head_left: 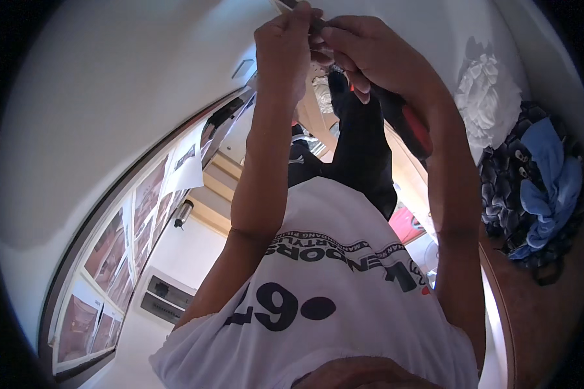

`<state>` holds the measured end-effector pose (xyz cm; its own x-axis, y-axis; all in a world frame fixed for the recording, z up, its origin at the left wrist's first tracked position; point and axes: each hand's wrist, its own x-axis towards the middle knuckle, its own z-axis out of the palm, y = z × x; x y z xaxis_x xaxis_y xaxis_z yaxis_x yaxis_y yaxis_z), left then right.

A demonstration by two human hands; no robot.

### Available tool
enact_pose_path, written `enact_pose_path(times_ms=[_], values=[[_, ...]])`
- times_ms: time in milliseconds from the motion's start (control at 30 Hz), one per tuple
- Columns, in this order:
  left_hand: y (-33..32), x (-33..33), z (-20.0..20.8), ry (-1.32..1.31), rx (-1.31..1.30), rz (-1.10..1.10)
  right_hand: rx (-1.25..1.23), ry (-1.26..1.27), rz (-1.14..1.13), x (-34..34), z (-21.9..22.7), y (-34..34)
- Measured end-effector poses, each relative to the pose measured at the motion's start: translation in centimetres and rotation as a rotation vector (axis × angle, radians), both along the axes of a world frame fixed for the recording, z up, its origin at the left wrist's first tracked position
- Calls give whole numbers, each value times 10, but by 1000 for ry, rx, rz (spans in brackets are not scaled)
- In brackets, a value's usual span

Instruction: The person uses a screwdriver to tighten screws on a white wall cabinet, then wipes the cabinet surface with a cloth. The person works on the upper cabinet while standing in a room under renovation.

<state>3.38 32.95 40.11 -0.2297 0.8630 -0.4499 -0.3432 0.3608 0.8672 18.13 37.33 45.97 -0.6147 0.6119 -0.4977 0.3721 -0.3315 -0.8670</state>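
Note:
Both my arms reach up to the top of the view, raised close to a pale wall or ceiling surface. My left hand (283,55) is closed, its thumb and fingers pressed together around a thin dark piece at the upper edge. Against its fingertips, my right hand (373,48) pinches too, with its lower fingers curled. What lies between the fingers is mostly hidden, and its kind cannot be made out. Behind my right wrist shows a black and red object (414,129), partly covered by the forearm.
A crumpled white plastic bag (490,104) hangs at the right, above a dark patterned bag (499,194) with a blue cloth (551,188) over it. On the left runs a framed window-like panel (104,259) with a loose paper sheet (187,175). A metal flask (183,212) is nearby.

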Motion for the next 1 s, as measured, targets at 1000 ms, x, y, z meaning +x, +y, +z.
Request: enact_pose_path(times_ms=[1000], values=[[7,-6,30,203,-8,-15,545,85,99,2,-13,7]])
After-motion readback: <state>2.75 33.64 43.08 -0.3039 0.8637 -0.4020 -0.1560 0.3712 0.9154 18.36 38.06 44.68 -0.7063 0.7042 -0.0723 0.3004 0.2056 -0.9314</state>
